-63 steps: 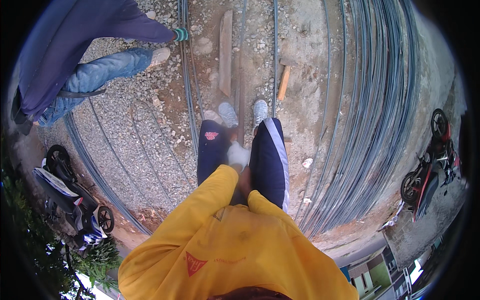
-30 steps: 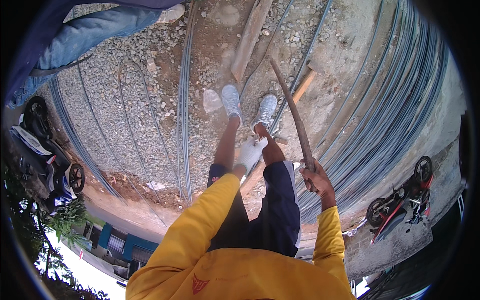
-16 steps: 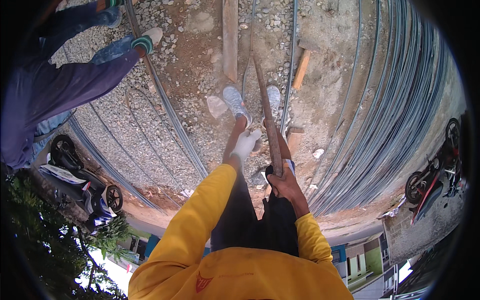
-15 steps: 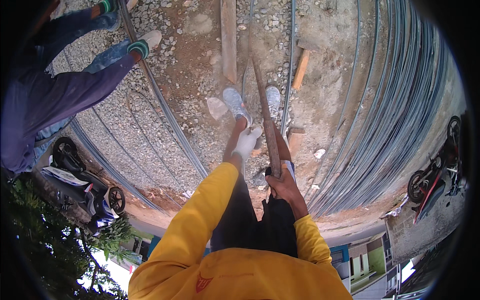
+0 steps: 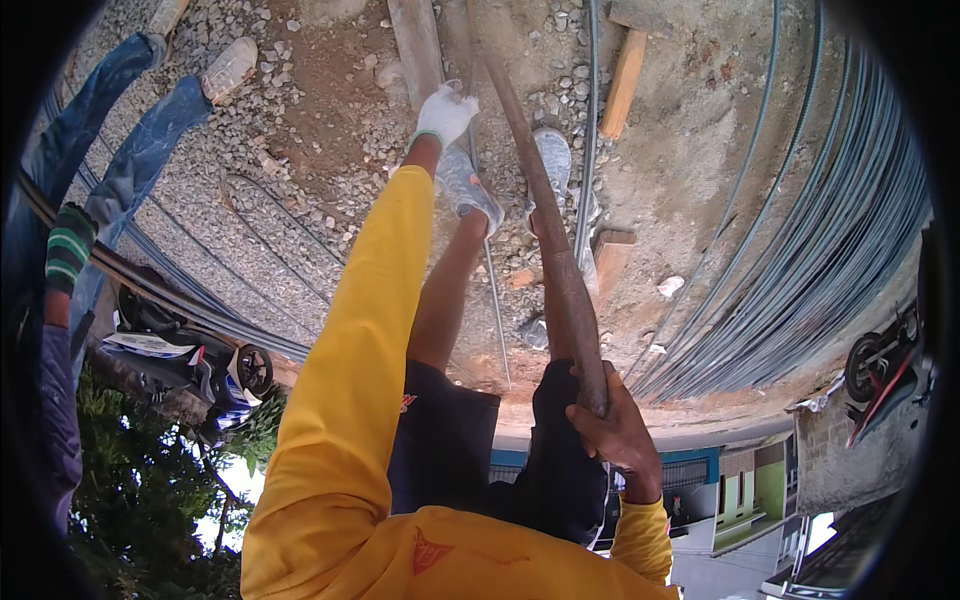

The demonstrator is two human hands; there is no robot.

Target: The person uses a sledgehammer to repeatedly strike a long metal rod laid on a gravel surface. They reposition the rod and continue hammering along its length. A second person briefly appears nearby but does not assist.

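Gravel ground [image 5: 300,190] underfoot, hemmed on the right by a broad bundle of long steel rods [image 5: 800,290] curving with the lens from top right down toward the lower middle, and on the left by a thinner sheaf of rods [image 5: 180,300] carried past a parked motorbike [image 5: 190,365]. Open room mostly in the strip of dirt and stones between the two bundles, narrowed by a timber plank [image 5: 418,50] at the top, a short orange wood offcut [image 5: 624,85] and a block of wood [image 5: 610,262] just beside the right shoe [image 5: 552,160]. Another person in blue jeans [image 5: 120,150] standing at the upper left, one gloved hand [image 5: 66,248] on the left sheaf (well apart from the wearer's own hands). Right hand [image 5: 618,432] bare, fingers wrapped tight around the lower end of a long rusty bar [image 5: 545,210], grip fully closed on it; bar slanting up from that hand, across the right knee, toward the top edge between the shoes. Left hand [image 5: 444,113] in a white glove, stretched forward on a yellow sleeve [image 5: 365,340], down at the ground beside the plank and just above the left shoe [image 5: 468,190]; grip curled, touching a thin rod [image 5: 492,290] lying along the dirt, though whether pinched around it cannot be told.
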